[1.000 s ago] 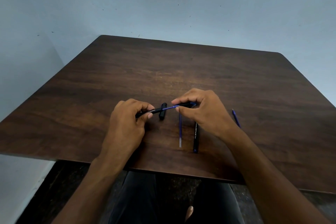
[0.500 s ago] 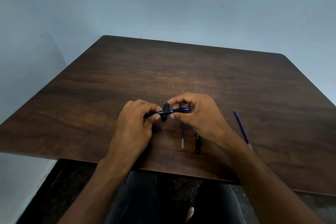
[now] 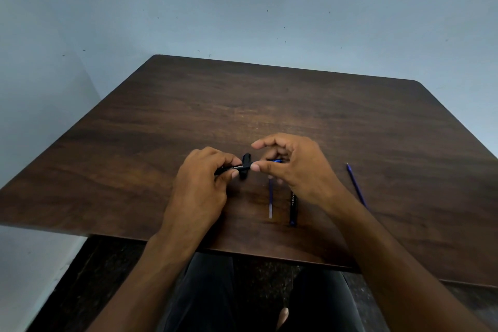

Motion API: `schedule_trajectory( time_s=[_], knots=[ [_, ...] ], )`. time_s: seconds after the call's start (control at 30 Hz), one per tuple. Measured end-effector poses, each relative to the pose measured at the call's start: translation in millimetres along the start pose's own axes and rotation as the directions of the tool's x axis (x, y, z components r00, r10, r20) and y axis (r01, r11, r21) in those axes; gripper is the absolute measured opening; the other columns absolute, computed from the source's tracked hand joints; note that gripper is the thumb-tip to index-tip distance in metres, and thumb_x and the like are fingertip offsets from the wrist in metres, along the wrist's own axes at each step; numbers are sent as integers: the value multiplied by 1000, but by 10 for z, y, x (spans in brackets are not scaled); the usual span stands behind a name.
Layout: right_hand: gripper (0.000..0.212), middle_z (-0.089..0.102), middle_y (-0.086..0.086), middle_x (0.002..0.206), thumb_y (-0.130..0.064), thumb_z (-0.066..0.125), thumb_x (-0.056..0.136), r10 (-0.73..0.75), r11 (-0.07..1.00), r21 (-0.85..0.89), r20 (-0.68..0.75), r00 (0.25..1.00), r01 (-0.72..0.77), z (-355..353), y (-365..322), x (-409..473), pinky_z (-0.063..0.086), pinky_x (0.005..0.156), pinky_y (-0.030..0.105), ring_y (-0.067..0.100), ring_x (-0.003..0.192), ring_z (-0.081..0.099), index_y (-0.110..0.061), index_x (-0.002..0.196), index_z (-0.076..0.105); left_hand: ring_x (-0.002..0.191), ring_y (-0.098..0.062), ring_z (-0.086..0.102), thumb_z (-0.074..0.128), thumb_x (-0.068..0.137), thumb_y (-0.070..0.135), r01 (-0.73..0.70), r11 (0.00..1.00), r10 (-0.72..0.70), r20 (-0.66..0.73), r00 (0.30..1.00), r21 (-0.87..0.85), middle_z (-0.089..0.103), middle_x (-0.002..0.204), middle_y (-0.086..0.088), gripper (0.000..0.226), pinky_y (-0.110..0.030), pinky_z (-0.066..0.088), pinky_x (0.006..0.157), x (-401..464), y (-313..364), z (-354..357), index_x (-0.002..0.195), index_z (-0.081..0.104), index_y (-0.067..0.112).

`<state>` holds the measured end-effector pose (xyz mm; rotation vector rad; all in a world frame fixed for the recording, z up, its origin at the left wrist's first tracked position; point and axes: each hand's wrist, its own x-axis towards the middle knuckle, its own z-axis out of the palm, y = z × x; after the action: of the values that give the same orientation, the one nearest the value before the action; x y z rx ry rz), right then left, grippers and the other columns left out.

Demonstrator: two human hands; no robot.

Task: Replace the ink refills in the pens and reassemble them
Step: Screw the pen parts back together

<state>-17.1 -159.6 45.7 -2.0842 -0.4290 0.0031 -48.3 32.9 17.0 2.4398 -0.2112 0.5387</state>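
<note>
Since the earlier frames the two hands have closed together, and the blue refill that spanned the gap between them a second ago is now almost wholly inside the slim black pen barrel with white lettering point(image 3: 234, 167), so only a short blue piece point(image 3: 276, 161) shows at the right fingers. Held level just above the dark brown wooden table point(image 3: 350, 129), the barrel runs from 9 o'clock to 3 o'clock; the left hand point(image 3: 200, 186) is closed on its 9 o'clock end, thumb and fingers wrapped tight round it. At the 3 o'clock end the right hand point(image 3: 293, 167) pinches narrowly, thumb tip pressed against the barrel's mouth, forefinger arched loosely above, the other fingers curled about the blue piece. Behind the barrel a short black pen cap point(image 3: 245, 166) lies on the table, crossing it from 12 to 6 o'clock. Toward 6 o'clock of the right hand, a loose thin blue refill with a pale end point(image 3: 270, 201) lies on the wood pointing at the person, and just beside it at its 3 o'clock a second black pen with white print point(image 3: 293, 207) lies parallel, its far end hidden under the right wrist. Well apart at 3 o'clock, another thin blue refill point(image 3: 355, 184) lies slanted, partly covered by the right forearm
</note>
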Motion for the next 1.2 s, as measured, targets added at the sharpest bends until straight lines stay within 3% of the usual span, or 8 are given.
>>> schedule_trajectory(
  time_s=[0.17, 0.37, 0.57, 0.67, 0.8, 0.9, 1.03, 1.2],
  knots=[
    [37, 76, -10, 81, -45, 76, 76, 25, 1000, -3, 5, 1000, -25, -1, 15, -20, 49, 55, 10, 1, 65, 69, -31, 109, 68, 88, -3, 49, 74, 83, 15, 2, 1000, -2, -6, 1000, -18, 61, 91, 18, 19, -9, 34, 74, -17, -20, -3, 96, 72, 29],
    [23, 76, 1, 84, -15, 83, 80, 14, 1000, 27, -15, 1000, -14, -62, 80, -47, 56, 57, 20, 20, 69, 70, -24, 99, 74, 88, -5, 53, 75, 82, 14, 10, 1000, -11, -30, 999, -28, 60, 89, 19, 20, -12, 35, 75, 2, -50, -29, 93, 71, 31],
    [7, 70, 6, 69, -34, 78, 82, 16, 1000, -6, -31, 999, -16, -51, 64, -55, 49, 51, 28, 14, 52, 56, -30, 87, 75, 90, -5, 53, 75, 82, 13, 15, 1000, -16, -27, 1000, -27, 60, 91, 20, 21, -10, 34, 77, 7, -48, -34, 95, 72, 29],
    [17, 68, 5, 65, -45, 74, 82, -2, 999, -50, -42, 999, 0, -44, 43, -59, 38, 44, 16, 3, 47, 47, -29, 80, 75, 91, -4, 53, 74, 83, 13, 8, 1000, -9, -31, 999, -28, 60, 92, 21, 20, -11, 35, 77, -12, -43, -47, 96, 72, 29],
    [40, 69, 4, 62, -60, 62, 81, -12, 997, -74, -46, 999, 9, -32, 31, -47, 44, 47, 24, 27, 52, 60, -23, 72, 73, 92, -3, 53, 72, 85, 14, 3, 1000, -4, -29, 1000, -26, 60, 93, 21, 20, -11, 35, 77, -18, -37, -59, 98, 71, 28],
    [43, 71, 3, 64, -64, 62, 78, -12, 997, -78, -42, 999, 9, -27, 38, -46, 48, 50, 24, 28, 59, 64, -23, 75, 73, 93, -4, 54, 73, 84, 13, 3, 999, -4, -34, 999, -41, 62, 93, 20, 20, -10, 35, 79, -21, -48, -68, 97, 72, 28],
    [34, 74, -4, 88, -39, 82, 74, -16, 1000, 13, -20, 1000, 16, -78, 52, -72, 58, 67, 20, 13, 77, 70, -31, 105, 70, 92, -5, 55, 73, 84, 12, 9, 999, -11, -40, 999, -52, 63, 93, 20, 20, -10, 36, 80, -14, -84, -81, 96, 72, 28],
    [17, 74, -9, 85, -17, 81, 81, -43, 998, 35, -45, 998, 44, -70, 48, -91, 51, 64, 11, 2, 76, 69, -24, 95, 76, 91, -6, 55, 73, 84, 12, 8, 999, -10, -38, 999, -47, 65, 94, 17, 19, -13, 37, 80, -13, -102, -62, 96, 73, 27]
  ],
)
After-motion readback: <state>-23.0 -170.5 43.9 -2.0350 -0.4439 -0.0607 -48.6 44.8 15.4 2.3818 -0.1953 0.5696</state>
